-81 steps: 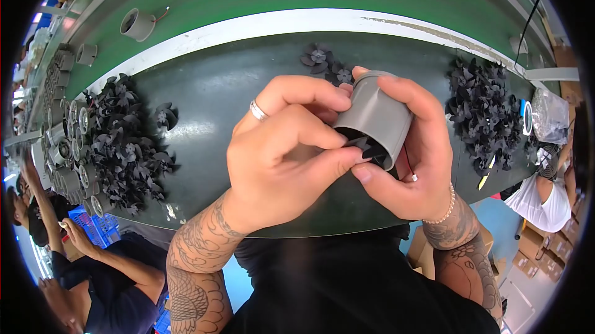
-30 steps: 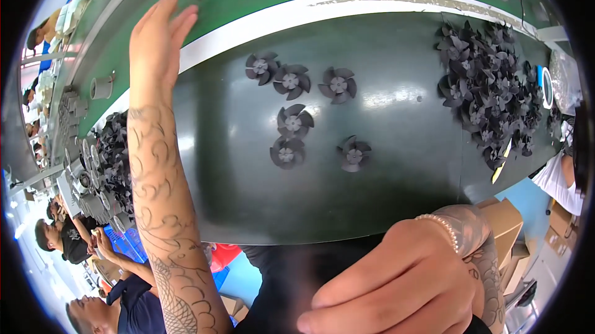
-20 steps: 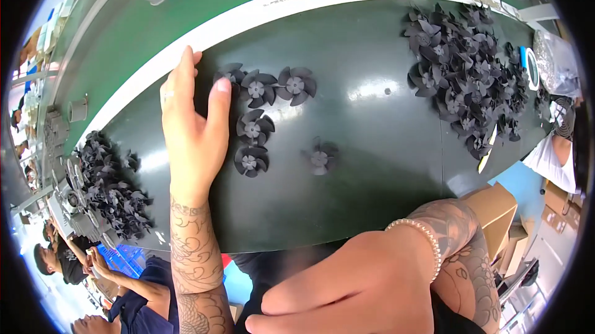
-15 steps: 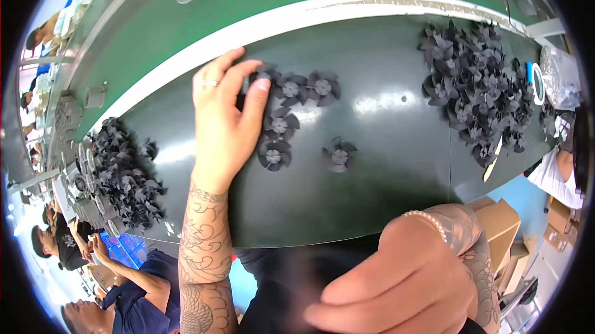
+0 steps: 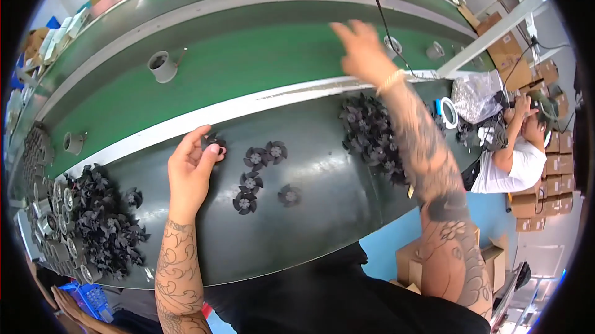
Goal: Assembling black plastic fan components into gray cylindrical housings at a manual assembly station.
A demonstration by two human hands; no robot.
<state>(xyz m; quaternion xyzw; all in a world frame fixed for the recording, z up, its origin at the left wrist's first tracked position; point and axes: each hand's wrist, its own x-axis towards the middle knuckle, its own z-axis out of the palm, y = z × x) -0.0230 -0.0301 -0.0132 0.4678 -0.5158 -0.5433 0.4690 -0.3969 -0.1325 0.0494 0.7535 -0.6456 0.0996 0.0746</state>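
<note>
This side of the white strip (image 5: 260, 99), the left hand (image 5: 191, 168) pinches a black fan (image 5: 217, 138); across it, the right hand (image 5: 365, 54) spreads its fingers. Right of it, markings on cartons (image 5: 559, 165) are illegible.

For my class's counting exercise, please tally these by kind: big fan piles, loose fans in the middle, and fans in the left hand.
Big fan piles: 2
Loose fans in the middle: 5
Fan in the left hand: 1
Total: 8

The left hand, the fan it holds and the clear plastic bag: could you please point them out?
Left hand (image 5: 188, 170), head view: back of the hand.
Held fan (image 5: 217, 139), head view: dark blades.
Plastic bag (image 5: 476, 96), head view: crumpled middle.
</note>
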